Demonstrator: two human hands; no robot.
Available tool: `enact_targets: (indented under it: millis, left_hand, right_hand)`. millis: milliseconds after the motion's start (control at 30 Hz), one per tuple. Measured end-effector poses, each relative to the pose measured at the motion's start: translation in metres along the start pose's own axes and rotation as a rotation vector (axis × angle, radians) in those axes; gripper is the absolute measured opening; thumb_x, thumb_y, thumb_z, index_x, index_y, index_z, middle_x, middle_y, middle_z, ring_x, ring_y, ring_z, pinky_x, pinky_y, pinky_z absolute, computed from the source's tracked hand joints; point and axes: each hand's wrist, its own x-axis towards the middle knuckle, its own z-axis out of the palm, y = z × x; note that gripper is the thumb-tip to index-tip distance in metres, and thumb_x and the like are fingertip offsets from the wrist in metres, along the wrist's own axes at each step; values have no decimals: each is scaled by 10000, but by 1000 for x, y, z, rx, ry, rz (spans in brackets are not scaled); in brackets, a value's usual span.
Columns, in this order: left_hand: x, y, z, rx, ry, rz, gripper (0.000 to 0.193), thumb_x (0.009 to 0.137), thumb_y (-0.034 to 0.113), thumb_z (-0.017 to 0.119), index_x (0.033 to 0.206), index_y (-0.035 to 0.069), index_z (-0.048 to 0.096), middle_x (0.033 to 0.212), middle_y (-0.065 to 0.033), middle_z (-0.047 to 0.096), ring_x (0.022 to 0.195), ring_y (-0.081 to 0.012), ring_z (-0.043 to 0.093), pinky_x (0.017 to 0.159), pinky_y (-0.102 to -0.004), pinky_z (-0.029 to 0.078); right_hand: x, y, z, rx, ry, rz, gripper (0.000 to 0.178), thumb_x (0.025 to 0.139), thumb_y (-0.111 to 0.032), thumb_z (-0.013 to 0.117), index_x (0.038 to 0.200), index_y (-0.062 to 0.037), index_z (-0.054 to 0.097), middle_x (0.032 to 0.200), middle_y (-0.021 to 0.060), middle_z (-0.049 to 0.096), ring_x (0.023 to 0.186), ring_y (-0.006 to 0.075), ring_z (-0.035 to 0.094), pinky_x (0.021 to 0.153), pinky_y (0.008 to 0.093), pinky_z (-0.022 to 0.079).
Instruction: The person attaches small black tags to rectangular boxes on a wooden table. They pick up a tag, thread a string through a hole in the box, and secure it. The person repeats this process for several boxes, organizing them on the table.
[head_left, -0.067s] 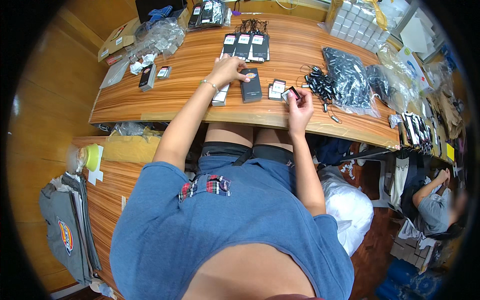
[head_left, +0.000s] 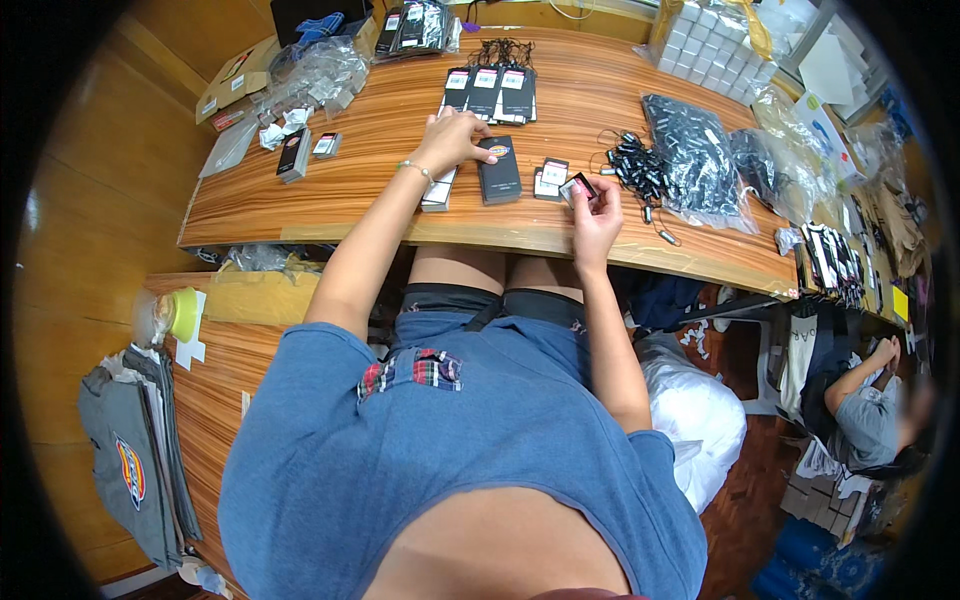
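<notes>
My left hand [head_left: 453, 142] reaches over the upper left corner of a stack of black hang tags [head_left: 501, 175]. Its thumb touches the stack, and the fingers are apart. Partly hidden under that wrist is a stack of white-faced tags [head_left: 437, 193]. My right hand [head_left: 598, 212] pinches a small black-and-white tag [head_left: 577, 188], tilted, between thumb and fingers. Just left of it lie small label tags [head_left: 551, 178] with white faces. Farther back, black tags with white labels [head_left: 487, 95] overlap in rows, their dark strings spread behind them.
Loose black string fasteners [head_left: 640, 165] lie to the right, beside a clear bag full of them [head_left: 700, 160]. White boxes [head_left: 715, 50] stand at the back right. Left are another tag stack [head_left: 293, 156] and crumpled plastic [head_left: 315, 78]. Another person [head_left: 870, 420] sits at far right.
</notes>
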Motion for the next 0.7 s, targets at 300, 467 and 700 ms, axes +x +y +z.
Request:
enact_targets:
  millis: [300, 467, 700]
  left_hand:
    - [-2, -1, -3, -209, 7, -85, 406, 613, 273, 755, 938, 70, 622, 898, -63, 605, 924, -185, 499, 803, -335, 363]
    - [7, -23, -7, -850, -157, -145, 305, 678, 113, 732, 919, -17, 598, 819, -17, 605, 718, -68, 549, 641, -203, 439]
    - [-2, -17, -29, -938, -249, -188, 308, 798, 156, 634, 1031, -6, 514, 775, -30, 600, 611, -58, 567, 524, -164, 441]
  right_hand:
    - [-1, -9, 2, 0, -4, 7, 124, 770, -57, 621, 860, 1, 557, 680, -33, 488, 561, 28, 349, 489, 176, 296]
    - [-1, -9, 1, -13, -15, -7, 122, 771, -55, 617, 860, 2, 556, 673, -35, 478, 561, 32, 346, 490, 180, 295]
    - [2, -6, 1, -41, -30, 10, 130, 763, -42, 613, 864, 11, 549, 672, -32, 475, 564, 35, 346, 491, 184, 295]
